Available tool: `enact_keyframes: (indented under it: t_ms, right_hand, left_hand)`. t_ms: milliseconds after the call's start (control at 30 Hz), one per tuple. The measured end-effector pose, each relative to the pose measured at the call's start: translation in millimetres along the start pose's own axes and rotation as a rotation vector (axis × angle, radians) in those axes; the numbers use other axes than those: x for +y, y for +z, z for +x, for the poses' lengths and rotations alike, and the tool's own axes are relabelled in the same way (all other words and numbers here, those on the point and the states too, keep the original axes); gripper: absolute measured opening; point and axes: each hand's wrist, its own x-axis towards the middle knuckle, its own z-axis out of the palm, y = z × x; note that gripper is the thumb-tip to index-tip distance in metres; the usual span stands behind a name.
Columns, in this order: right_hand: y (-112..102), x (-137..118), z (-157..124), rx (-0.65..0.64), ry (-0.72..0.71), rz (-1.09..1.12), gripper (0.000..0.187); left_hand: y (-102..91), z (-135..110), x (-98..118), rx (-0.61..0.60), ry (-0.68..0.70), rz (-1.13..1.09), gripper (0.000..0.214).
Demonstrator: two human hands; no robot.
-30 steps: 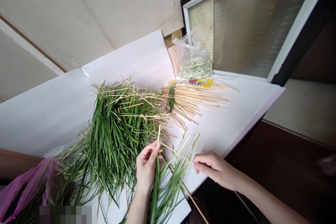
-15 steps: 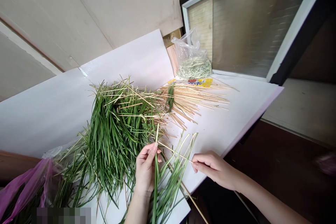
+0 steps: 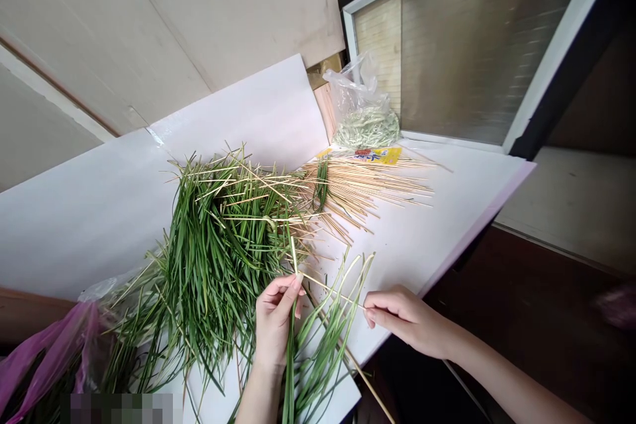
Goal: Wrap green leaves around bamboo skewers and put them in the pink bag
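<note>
My left hand (image 3: pixel 278 318) is closed in a pinch on a garlic chive (image 3: pixel 293 253), whose pale stem end sticks up above the thumb. The tip of a thin bamboo skewer (image 3: pixel 328 287) meets the chive at these fingertips. At its other end, my right hand (image 3: pixel 395 318) grips the skewer between thumb and fingers. Several chives (image 3: pixel 330 338) hang from the skewer between the hands, their pale ends up and green leaves trailing down. Left of my left hand lies a large heap of skewered chives (image 3: pixel 213 252).
Many bamboo skewers (image 3: pixel 377 185) fan out on the white table (image 3: pixel 422 238). Behind them stand a clear bag (image 3: pixel 365 122) of pale green pieces and a yellow wrapper (image 3: pixel 387 156). A purple bag (image 3: pixel 59 351) with chives lies at left. A glazed panel (image 3: pixel 462 53) borders the back right.
My left hand has shifted slightly left, and the chive in it now leans left at its top. My right hand and the skewer stay nearly in place.
</note>
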Motion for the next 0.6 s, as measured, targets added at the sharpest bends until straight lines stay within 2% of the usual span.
enact_keyframes:
  t_ms: [67, 233, 333, 433, 500, 600]
  right_hand:
    - [0, 0, 0, 0.003, 0.000, -0.005, 0.031]
    - [0, -2, 1, 0.009, 0.010, 0.011, 0.030]
    - [0, -3, 2, 0.012, 0.009, 0.015, 0.030]
    - [1, -3, 1, 0.020, 0.011, 0.022, 0.030]
    - [1, -4, 0, 0.020, 0.017, 0.034, 0.030]
    - [1, -3, 0, 0.017, 0.019, 0.049, 0.030]
  left_hand:
    - [3.8, -3, 0, -0.023, -0.014, 0.047, 0.029]
    - [16.0, -12, -4, -0.186, -0.110, 0.130, 0.025]
    - [15.5, -14, -3, -0.200, -0.081, 0.166, 0.023]
    - [6.8, -11, 2, -0.229, -0.030, 0.241, 0.022]
    - [-2.4, -7, 5, -0.174, 0.037, 0.273, 0.024]
    - [-18.9, 2, 13, 0.060, 0.209, 0.293, 0.025]
